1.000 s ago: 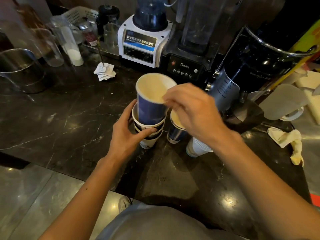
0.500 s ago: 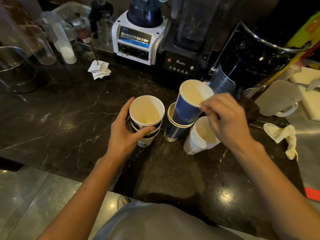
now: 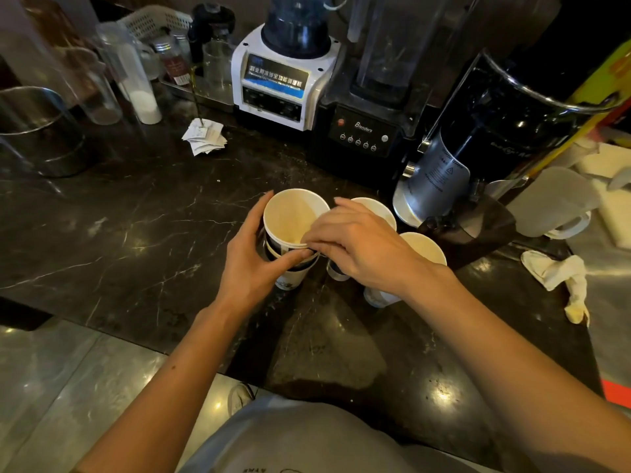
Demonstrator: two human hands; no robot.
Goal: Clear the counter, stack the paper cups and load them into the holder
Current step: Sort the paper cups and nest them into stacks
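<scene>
A stack of paper cups [image 3: 294, 216], blue and white with cream insides, stands on the dark marble counter [image 3: 136, 233]. My left hand [image 3: 254, 264] wraps around the stack's left side. My right hand [image 3: 358, 245] reaches over from the right and its fingertips pinch the rim of the top cup. Behind my right hand stands a second blue cup stack [image 3: 377, 208], mostly hidden. A white cup stack [image 3: 423, 247] leans to its right, partly covered by my wrist.
Two blenders [image 3: 283, 80] [image 3: 372, 107] and a black dispenser [image 3: 495, 131] line the back. Folded receipts [image 3: 205, 136], glass jars [image 3: 136, 80] and a steel pot [image 3: 37, 131] are at the left. A frosted pitcher [image 3: 553, 203] and a crumpled cloth [image 3: 560, 274] lie at the right.
My right hand lifted a blue cup off the middle stack, carried it left and set it into the stack held by my left hand. The left hand stayed on that stack.
</scene>
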